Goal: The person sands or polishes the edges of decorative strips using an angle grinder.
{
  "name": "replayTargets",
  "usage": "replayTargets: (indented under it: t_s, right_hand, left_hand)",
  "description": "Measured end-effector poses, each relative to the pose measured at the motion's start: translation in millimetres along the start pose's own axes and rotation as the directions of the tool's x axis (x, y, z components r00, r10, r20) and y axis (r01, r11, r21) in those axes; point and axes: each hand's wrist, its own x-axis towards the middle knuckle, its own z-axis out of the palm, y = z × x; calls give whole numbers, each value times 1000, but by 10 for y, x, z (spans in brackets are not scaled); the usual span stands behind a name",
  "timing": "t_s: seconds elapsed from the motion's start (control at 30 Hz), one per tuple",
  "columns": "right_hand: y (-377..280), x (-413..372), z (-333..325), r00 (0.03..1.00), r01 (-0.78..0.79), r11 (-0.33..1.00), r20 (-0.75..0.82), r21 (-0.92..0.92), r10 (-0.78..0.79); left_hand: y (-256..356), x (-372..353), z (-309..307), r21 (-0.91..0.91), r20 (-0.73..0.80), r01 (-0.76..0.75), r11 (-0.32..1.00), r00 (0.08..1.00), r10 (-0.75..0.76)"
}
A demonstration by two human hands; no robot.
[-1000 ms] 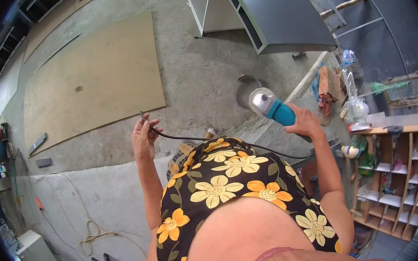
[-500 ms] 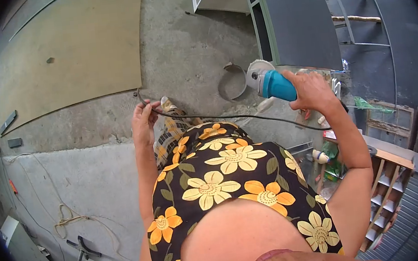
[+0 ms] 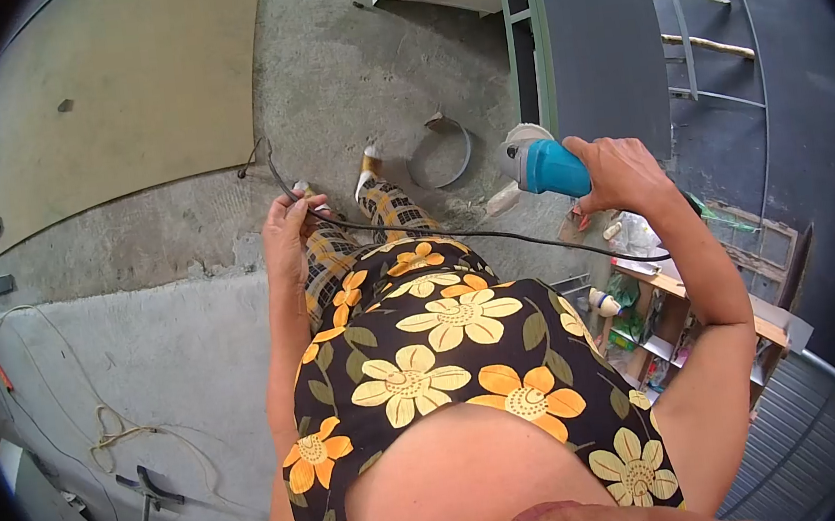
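My right hand (image 3: 620,176) is wrapped round the teal body of an angle grinder (image 3: 557,168), held up in front of me on the right. Its grey head and pale disc point to the left. A black power cord (image 3: 495,234) runs from the grinder's rear across my front to the left. My left hand (image 3: 289,235) pinches that cord between thumb and fingers, near my left leg. Beyond the fingers the cord's free part curves up above the concrete floor.
A large tan board (image 3: 120,98) lies at the upper left. A metal ring (image 3: 467,150) is on the floor ahead. A dark grey cabinet (image 3: 603,42) stands at upper right, with a metal frame (image 3: 754,47) beyond. A shelf of items (image 3: 656,283) is at right; a pale rope (image 3: 102,431) lies left.
My view has shifted, and both feet now show, the right one stepped forward. The grinder stays in my right hand and the cord in my left.
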Motion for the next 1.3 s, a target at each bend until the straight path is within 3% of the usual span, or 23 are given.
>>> replayTargets:
  t_s: [0.23, 0.53, 0.9, 1.3]
  right_hand:
    - [-97, 55, -77, 999, 47, 998, -10, -33, -47]
    - [-36, 228, -266, 996, 42, 997, 80, -60, -37]
    - [13, 618, -476, 994, 57, 995, 102, -85, -48]
    - [23, 625, -576, 997, 57, 993, 57, -103, -51]
  left_hand:
    - [-196, 52, -100, 39, 21, -2, 999, 1000, 2]
    - [-381, 267, 29, 5, -5, 207, 978, 978, -207]
    - [-419, 521, 6, -72, -26, 187, 980, 982, -189]
    - [-492, 315, -51, -114, -73, 139, 984, 986, -148]
